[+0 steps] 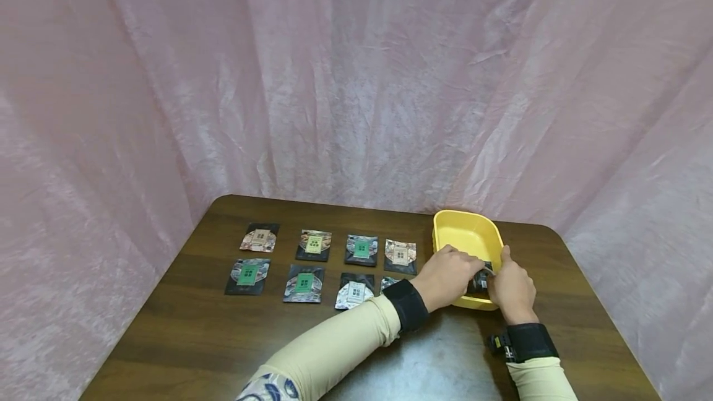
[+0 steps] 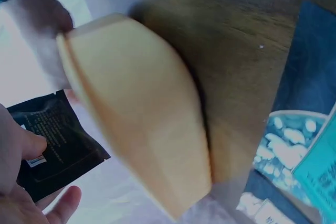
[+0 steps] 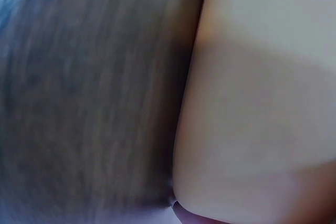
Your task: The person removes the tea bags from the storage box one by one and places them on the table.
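My left hand (image 1: pixel 448 277) reaches over the yellow basin (image 1: pixel 468 223) and pinches a black packet (image 1: pixel 480 280). In the left wrist view, the thumb lies on the face of that packet (image 2: pixel 58 135), which has small printed text, with fingers behind it. At the basin's right side, my right hand (image 1: pixel 514 289) grips the rim. The basin's pale side wall (image 3: pixel 262 103) fills much of the right wrist view. Part of the basin's inside is hidden behind the left hand.
Left of the basin, several dark packets lie flat in two rows, among them a green-labelled one (image 1: pixel 247 276) and a white-labelled one (image 1: pixel 355 291). One packet (image 1: pixel 388 282) is partly covered by the left wrist. A pink curtain (image 1: pixel 356 79) hangs behind the brown table (image 1: pixel 189 327).
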Demonstrator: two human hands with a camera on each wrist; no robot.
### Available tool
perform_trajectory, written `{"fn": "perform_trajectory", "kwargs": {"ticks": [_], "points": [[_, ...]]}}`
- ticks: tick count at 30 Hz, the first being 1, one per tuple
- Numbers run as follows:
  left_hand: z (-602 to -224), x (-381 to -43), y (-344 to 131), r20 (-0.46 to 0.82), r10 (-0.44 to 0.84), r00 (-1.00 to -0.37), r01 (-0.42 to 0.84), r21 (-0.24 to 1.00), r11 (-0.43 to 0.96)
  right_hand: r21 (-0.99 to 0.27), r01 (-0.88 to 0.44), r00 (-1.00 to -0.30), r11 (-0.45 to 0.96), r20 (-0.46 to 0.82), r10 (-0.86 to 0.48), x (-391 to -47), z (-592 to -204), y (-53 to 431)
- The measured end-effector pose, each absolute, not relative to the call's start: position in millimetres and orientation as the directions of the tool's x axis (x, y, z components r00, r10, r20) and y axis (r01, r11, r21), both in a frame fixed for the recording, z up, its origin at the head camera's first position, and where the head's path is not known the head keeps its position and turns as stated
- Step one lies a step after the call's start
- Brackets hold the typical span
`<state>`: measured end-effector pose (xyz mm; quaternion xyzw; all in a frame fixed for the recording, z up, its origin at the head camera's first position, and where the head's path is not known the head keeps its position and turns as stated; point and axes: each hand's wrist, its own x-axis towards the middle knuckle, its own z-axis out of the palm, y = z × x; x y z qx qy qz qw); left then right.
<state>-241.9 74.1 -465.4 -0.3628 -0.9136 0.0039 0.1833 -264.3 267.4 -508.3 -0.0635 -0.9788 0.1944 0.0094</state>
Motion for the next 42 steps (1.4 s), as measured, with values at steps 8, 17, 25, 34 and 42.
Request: {"fn": "perform_trajectory", "kwargs": {"ticks": [8, 17, 25, 34, 42], "points": [[-452, -210, 31, 0.355, 0.654, -0.668, 0.652, -0.144, 0.745, -0.401, 0.175, -0.984, 0.899, -0.054, 0.168, -267, -506, 262], [-452, -161, -38, 0.35, 0.514, -0.783, 0.569, 0.071, 0.819, -0.398, 0.189, -0.982, 0.898, -0.064, 0.178, -265, -504, 267], [-457, -118, -106, 0.345, 0.283, -0.895, 0.381, 0.263, 0.886, -0.396, 0.173, -0.985, 0.902, -0.061, 0.163, -267, -505, 268], [-458, -77, -184, 0.262, -0.007, -0.965, 0.088, 0.348, 0.934, -0.403, 0.194, -0.981, 0.895, -0.076, 0.179, -265, -506, 268], [-468, -42, -228, 0.187, -0.119, -0.975, -0.059, 0.3, 0.952, -0.4, 0.2, -0.98, 0.894, -0.092, 0.178, -266, -505, 266]]}}
